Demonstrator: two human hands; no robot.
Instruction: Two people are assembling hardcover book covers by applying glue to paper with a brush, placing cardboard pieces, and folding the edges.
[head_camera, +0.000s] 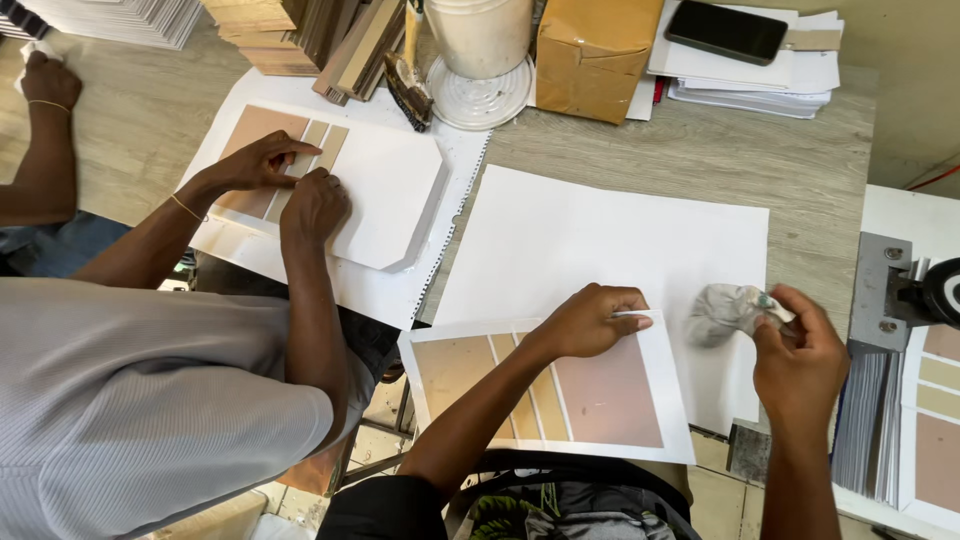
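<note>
My left hand (590, 320) presses down on the top edge of a white sample card (610, 400) with tan, beige and pink colour panels, lying at the table's near edge. My right hand (800, 355) holds a crumpled grey cloth (728, 310) just right of the card, above a large white sheet (600, 235). A co-worker in a grey shirt, at left, presses both hands (290, 180) onto a similar card with colour strips (300, 150).
At the back stand a white bucket (480, 35), a brown parcel (590, 50), a dark phone (727, 30) on stacked papers, and piles of strips (320, 40). A metal device (900, 290) and more sample cards (935, 420) lie at right.
</note>
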